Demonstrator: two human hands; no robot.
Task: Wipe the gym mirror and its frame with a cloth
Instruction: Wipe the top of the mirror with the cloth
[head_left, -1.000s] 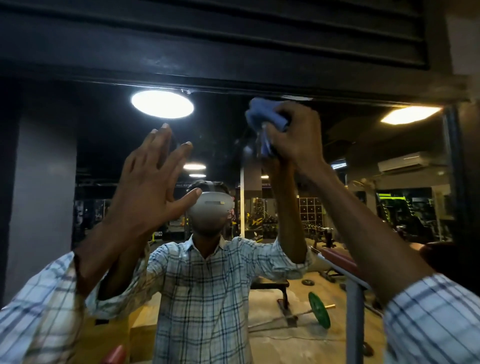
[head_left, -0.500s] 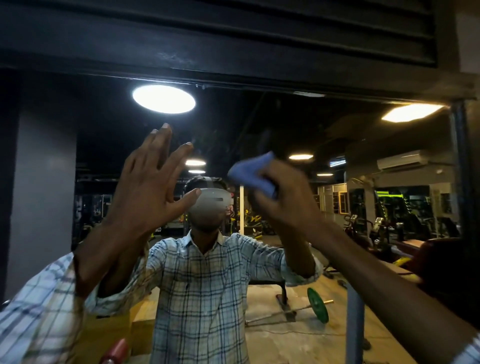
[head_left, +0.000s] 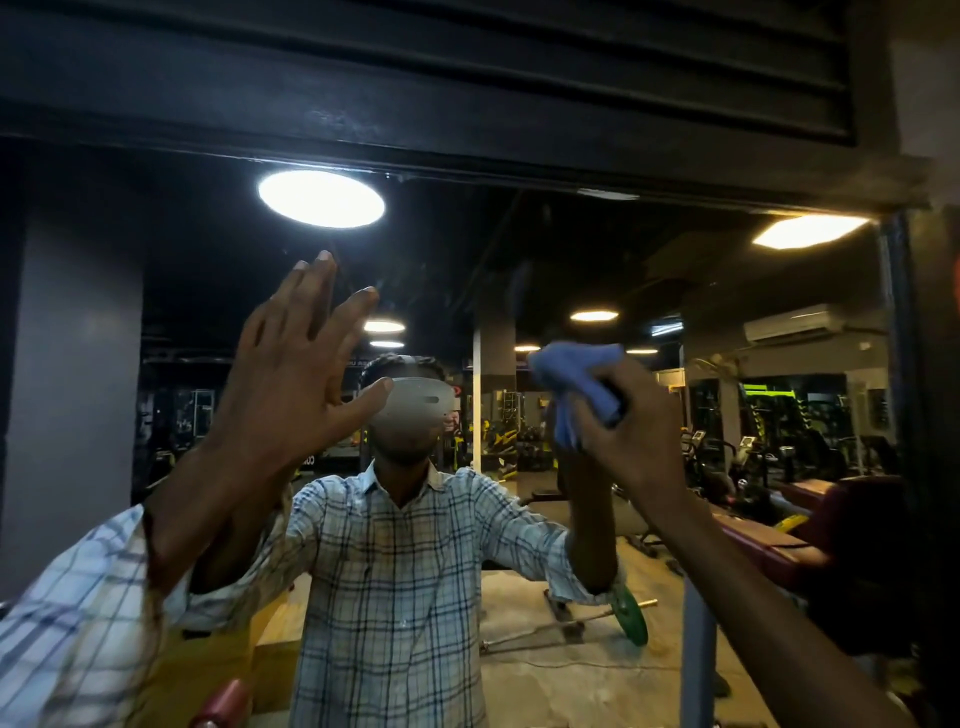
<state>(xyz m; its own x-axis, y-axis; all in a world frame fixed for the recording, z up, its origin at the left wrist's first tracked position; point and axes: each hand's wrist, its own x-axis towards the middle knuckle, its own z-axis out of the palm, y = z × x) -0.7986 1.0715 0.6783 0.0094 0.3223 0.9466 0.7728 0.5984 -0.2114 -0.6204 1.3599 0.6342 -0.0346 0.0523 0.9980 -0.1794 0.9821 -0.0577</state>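
Head view: R hand (head_left: 631, 434) bunches the blue cloth (head_left: 574, 376) in curled fingers, at the mirror (head_left: 597, 260) glass, right of centre. L hand (head_left: 291, 395) is flat twd the glass, fingers straight & spread, holding nothing. The frame (head_left: 467, 130) top bar runs left-right, well above the cloth, so the next reach is prob. up; R hand nearer. No containers seen.

left hand (head_left: 296, 379) raised, fingers spread, right hand (head_left: 631, 431) raised, gripping cloth (head_left: 571, 371)

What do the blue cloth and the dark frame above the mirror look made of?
Blue cloth: soft fabric, matte; it bunches and droops from the right hand. Frame: black painted wood or metal, unclear which; faint sheen, straight ridges.
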